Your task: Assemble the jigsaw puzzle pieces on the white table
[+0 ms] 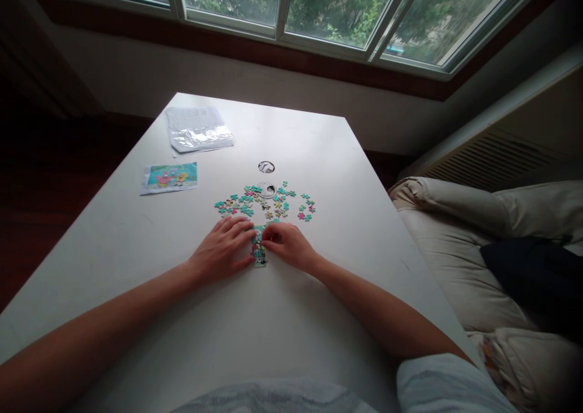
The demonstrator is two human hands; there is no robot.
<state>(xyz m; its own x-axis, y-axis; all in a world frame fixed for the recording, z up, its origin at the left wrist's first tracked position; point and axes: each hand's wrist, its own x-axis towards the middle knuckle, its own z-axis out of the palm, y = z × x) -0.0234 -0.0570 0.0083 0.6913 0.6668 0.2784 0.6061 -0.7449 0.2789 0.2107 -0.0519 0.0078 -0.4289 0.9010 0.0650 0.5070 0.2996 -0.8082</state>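
A small joined patch of jigsaw [259, 250] lies on the white table [319, 158] between my two hands. My left hand [223, 247] rests flat beside it, fingers stretched out and touching its left edge. My right hand [286, 245] has its fingers curled and pinched at the patch's upper right edge; what they pinch is too small to make out. Several loose teal and pink puzzle pieces [266, 204] lie scattered just beyond both hands.
A colour reference picture [169, 177] lies at the left of the table, with a clear plastic bag on a paper sheet [197, 130] behind it. Two small round lids [266, 177] sit near the pieces. A cushioned seat [478, 243] stands at right, windows behind.
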